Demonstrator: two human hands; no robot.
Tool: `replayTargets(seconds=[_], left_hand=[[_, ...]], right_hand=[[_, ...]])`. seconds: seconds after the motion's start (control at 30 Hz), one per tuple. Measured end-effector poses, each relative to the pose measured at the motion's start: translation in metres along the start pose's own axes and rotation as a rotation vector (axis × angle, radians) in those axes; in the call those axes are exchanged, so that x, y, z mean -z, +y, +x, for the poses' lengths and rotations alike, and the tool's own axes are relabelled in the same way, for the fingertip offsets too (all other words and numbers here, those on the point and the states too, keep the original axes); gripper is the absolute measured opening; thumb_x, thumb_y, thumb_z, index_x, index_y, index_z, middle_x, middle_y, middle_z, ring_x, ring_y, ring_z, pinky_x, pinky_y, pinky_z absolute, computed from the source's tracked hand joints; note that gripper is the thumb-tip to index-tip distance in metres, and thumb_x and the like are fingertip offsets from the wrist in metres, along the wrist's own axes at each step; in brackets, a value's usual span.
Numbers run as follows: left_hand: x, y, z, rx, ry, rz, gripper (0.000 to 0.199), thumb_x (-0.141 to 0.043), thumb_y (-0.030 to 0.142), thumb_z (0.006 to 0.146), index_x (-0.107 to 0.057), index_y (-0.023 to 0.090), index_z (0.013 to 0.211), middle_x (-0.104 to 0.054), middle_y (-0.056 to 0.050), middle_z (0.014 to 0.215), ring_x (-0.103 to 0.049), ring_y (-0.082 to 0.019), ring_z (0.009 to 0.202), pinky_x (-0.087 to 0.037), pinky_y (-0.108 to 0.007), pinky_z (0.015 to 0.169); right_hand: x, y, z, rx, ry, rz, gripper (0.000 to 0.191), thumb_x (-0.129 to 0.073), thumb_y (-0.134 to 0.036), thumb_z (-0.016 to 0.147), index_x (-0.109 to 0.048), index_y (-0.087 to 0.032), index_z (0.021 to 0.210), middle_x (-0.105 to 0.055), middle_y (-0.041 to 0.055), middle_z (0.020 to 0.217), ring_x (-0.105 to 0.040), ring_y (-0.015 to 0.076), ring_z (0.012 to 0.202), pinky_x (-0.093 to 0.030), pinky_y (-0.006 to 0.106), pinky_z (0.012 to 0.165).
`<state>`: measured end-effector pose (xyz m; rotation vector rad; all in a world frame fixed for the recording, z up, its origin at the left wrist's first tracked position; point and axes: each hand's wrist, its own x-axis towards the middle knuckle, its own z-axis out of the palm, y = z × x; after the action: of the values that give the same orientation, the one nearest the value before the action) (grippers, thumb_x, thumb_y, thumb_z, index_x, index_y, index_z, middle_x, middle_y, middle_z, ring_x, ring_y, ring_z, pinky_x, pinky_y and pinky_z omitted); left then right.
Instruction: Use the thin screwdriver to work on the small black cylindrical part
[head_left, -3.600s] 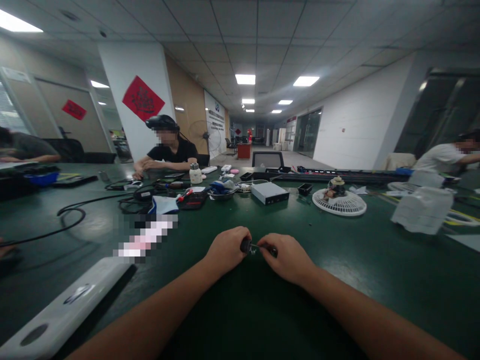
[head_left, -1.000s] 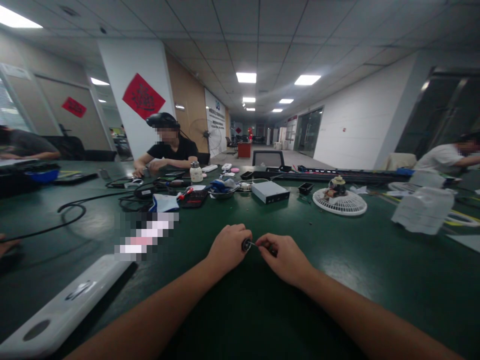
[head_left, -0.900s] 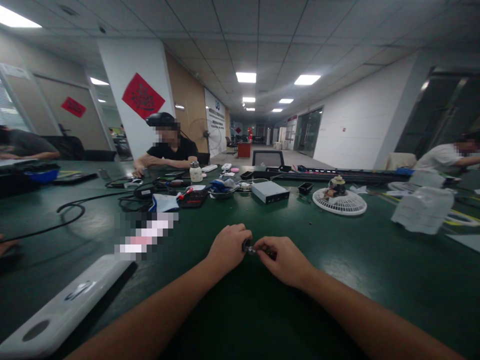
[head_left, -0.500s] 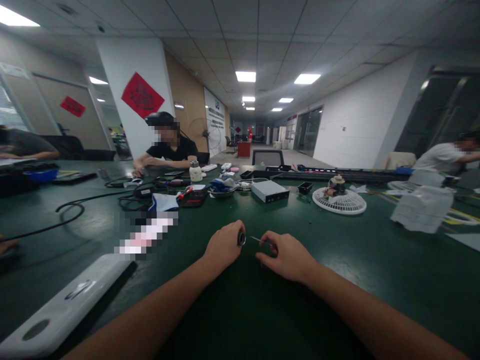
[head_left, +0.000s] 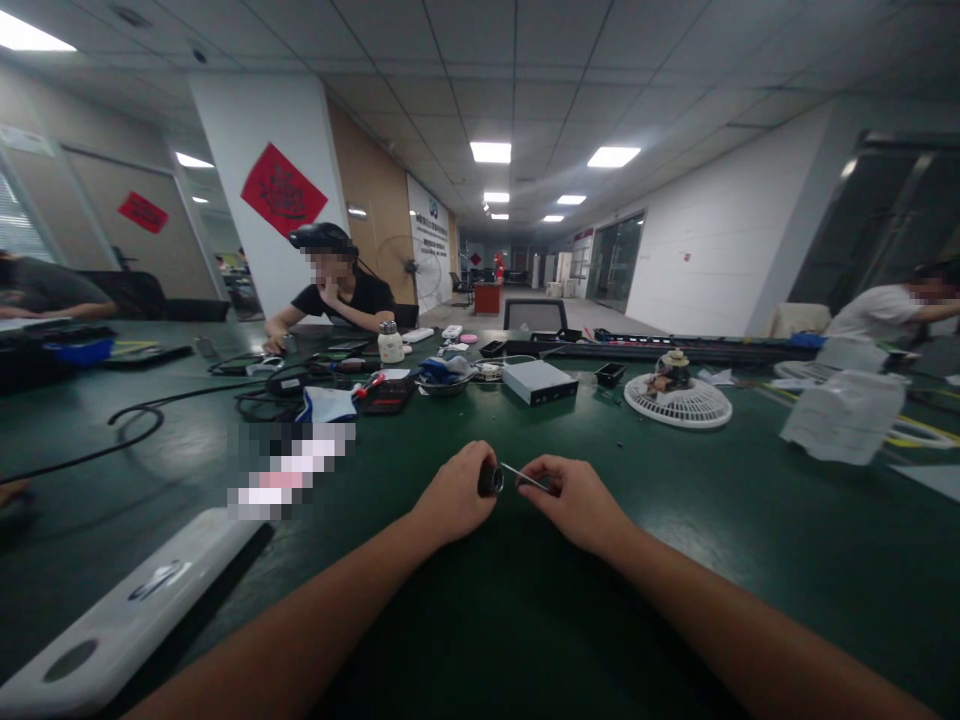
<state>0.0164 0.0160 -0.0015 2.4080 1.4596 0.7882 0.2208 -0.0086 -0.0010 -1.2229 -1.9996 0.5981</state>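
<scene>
My left hand (head_left: pixel 456 493) is closed around a small dark cylinder (head_left: pixel 496 480) with a shiny ring at its end, which faces right. Most of the cylinder is hidden by the fingers. Across from it, my right hand (head_left: pixel 576 500) pinches a thin metal rod (head_left: pixel 517 471). The rod's tip points left and lies close to the ringed end; I cannot tell whether they touch. Both hands are just above the green table (head_left: pixel 480 620).
A long white panel (head_left: pixel 127 610) lies at left. Farther back are a grey metal box (head_left: pixel 540 382), a white fan grille (head_left: pixel 679 402), a bottle (head_left: pixel 390 343), black cables (head_left: pixel 142 415) and a clear plastic bag (head_left: pixel 847 418). A co-worker (head_left: pixel 337 290) sits across the table.
The right thumb and fingers have closed on the rod, and its tip is nearer the cylinder. My left hand has shifted slightly right. The co-worker has raised one hand to the chin.
</scene>
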Motion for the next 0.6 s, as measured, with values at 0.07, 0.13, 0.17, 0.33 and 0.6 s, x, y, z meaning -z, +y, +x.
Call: replayTargets(seconds=[0.07,0.13,0.17,0.33,0.6], left_hand=[[0.0011,0.0029,-0.0015,-0.055,-0.023,-0.018,0.024,-0.063,0.014,0.073,-0.055,0.021,0.094,-0.061,-0.003,0.099,-0.059,-0.019,0.088,-0.043,-0.029,0.071],[0.0019,0.0057,-0.0027,-0.11,-0.033,-0.026,0.02,-0.063,0.018,0.076,-0.057,0.021,0.095,-0.062,-0.003,0.098,-0.059,-0.018,0.088,-0.043,-0.029,0.072],[0.0022,0.0069,-0.0032,-0.14,-0.036,-0.028,0.019,-0.064,0.02,0.077,-0.058,0.021,0.095,-0.062,-0.003,0.098,-0.059,-0.019,0.088,-0.044,-0.029,0.073],[0.0034,0.0091,-0.0045,-0.224,-0.051,-0.013,0.024,-0.068,0.026,0.079,-0.065,0.024,0.103,-0.065,-0.002,0.098,-0.059,-0.02,0.094,-0.043,-0.031,0.082],[0.0045,0.0069,-0.0042,-0.221,-0.112,0.001,0.035,-0.074,0.03,0.078,-0.066,0.029,0.112,-0.069,0.0,0.103,-0.059,-0.021,0.096,-0.041,-0.034,0.088]], right_hand=[[-0.0001,0.0018,0.0015,0.016,0.028,-0.008,0.013,-0.066,-0.023,0.086,-0.075,-0.023,0.096,-0.07,0.0008,0.089,-0.061,0.0153,0.074,-0.045,0.027,0.066],[-0.0002,0.0026,0.0021,0.051,0.048,-0.006,0.013,-0.068,-0.021,0.084,-0.077,-0.024,0.094,-0.067,0.0014,0.093,-0.061,0.0152,0.077,-0.045,0.026,0.069],[-0.0003,0.0028,0.002,0.07,0.054,-0.003,0.013,-0.069,-0.02,0.084,-0.077,-0.024,0.093,-0.066,0.0014,0.092,-0.061,0.015,0.077,-0.045,0.026,0.069],[-0.0016,0.0031,0.0007,0.051,0.108,-0.033,0.01,-0.072,-0.023,0.081,-0.077,-0.023,0.089,-0.068,-0.0002,0.08,-0.06,0.0156,0.069,-0.043,0.026,0.064],[-0.0007,0.0022,0.0026,0.044,0.157,-0.061,0.003,-0.075,-0.019,0.077,-0.075,-0.022,0.078,-0.069,-0.0011,0.081,-0.062,0.0151,0.073,-0.043,0.026,0.067]])
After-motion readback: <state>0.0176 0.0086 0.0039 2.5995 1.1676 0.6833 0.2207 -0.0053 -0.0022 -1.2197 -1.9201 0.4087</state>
